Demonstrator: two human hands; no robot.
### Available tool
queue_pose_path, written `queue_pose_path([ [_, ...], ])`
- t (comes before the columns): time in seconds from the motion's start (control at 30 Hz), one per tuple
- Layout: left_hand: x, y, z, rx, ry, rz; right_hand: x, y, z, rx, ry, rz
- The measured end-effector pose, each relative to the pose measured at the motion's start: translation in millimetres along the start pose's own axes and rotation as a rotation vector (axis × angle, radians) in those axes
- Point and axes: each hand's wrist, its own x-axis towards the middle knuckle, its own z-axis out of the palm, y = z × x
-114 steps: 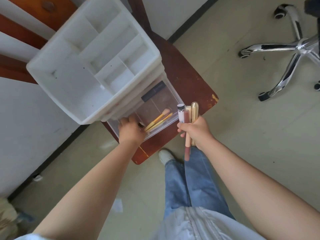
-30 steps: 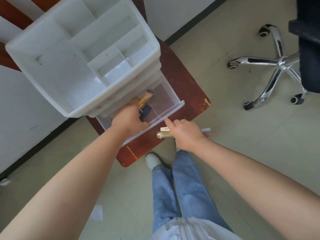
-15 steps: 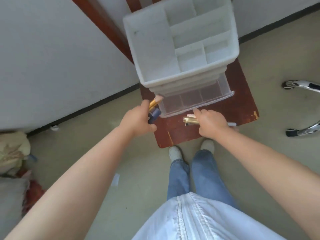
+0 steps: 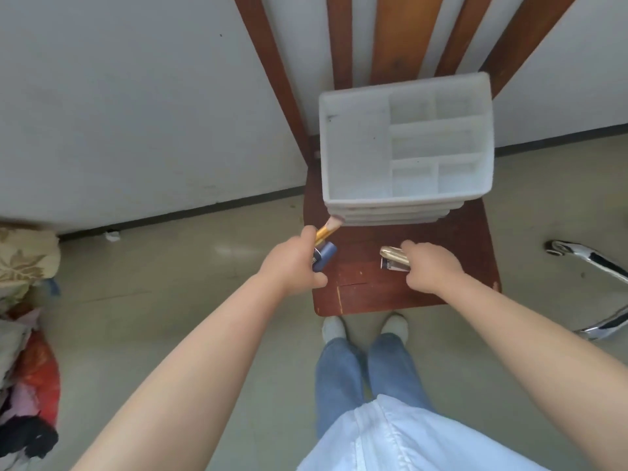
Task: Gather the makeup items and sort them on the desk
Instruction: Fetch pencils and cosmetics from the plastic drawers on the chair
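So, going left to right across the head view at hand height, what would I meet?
Pile of cloth → left hand → blue case → gold tube → right hand → chrome chair leg.

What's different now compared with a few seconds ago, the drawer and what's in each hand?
The drawer of the organizer is now pushed shut. The left hand took the brushes and a blue tube out of it. The right hand still grips the gold tube; the organizer stays on the chair.

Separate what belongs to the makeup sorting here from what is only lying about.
Job: left hand gripping brushes and blue case; right hand gripping gold tube; white organizer.

Lying about: wooden chair, office chair base, clothes pile.
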Motion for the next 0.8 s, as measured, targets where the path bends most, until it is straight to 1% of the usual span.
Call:
queue_pose_path([
  [0.13,3,53,-15,0.081,-0.048,0.134,-47,24,-16,0.09,0.077,0.122],
  [0.23,-3,102,-27,0.185,-0.076,0.286,-90,41,-36,0.204,0.192,0.282],
  [0.3,-8,134,-33,0.266,-0.083,0.39,-120,51,-45,0.237,0.249,0.381],
  [0.43,-26,198,-31,0.482,-0.145,0.625,-192,63,-45,0.295,0.351,0.605],
  [0.53,-58,250,-19,0.673,-0.207,0.812,-262,60,-26,0.398,0.437,0.824],
  [0.63,-113,294,9,0.805,-0.242,0.996,-340,43,5,0.467,0.524,1.023],
  [0.8,-242,351,99,0.997,-0.353,1.353,-481,1,82,0.585,0.606,1.346],
])
